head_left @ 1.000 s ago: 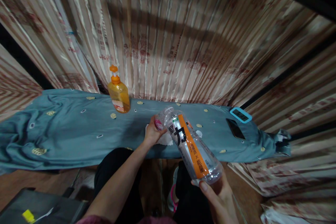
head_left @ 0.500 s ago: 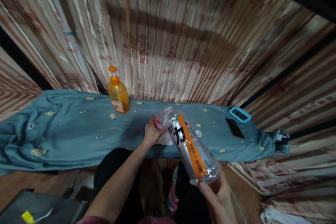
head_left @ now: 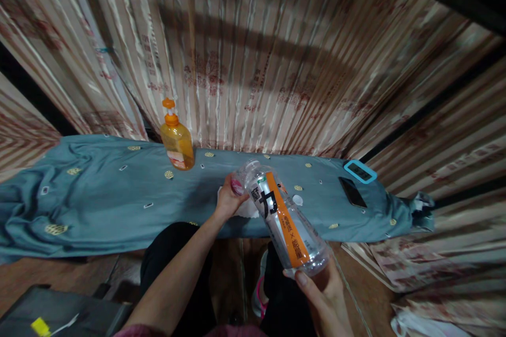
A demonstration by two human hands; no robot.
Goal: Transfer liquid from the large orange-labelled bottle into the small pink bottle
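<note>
My right hand [head_left: 326, 295] is wrapped round the base of a large clear plastic drink bottle [head_left: 288, 221] with a silver and orange label. The bottle slants, its neck pointing up and left, over the cloth. In the fingers of my left hand [head_left: 229, 201] is a small clear plastic bottle [head_left: 239, 172] with pink on it. Its top lies close against the large bottle's neck; whether they touch I cannot tell. Beneath the hands lies a crumpled white tissue [head_left: 250, 209], partly hidden. A round white cap [head_left: 298, 200] rests on the cloth right of the large bottle.
Teal patterned cloth [head_left: 106, 184] covers the narrow table. An orange pump bottle [head_left: 177, 145] stands at the back left. Towards the right lie a black phone [head_left: 352, 192] and a blue-framed digital timer [head_left: 360, 171]. Striped curtains [head_left: 245, 73] hang behind and on both sides.
</note>
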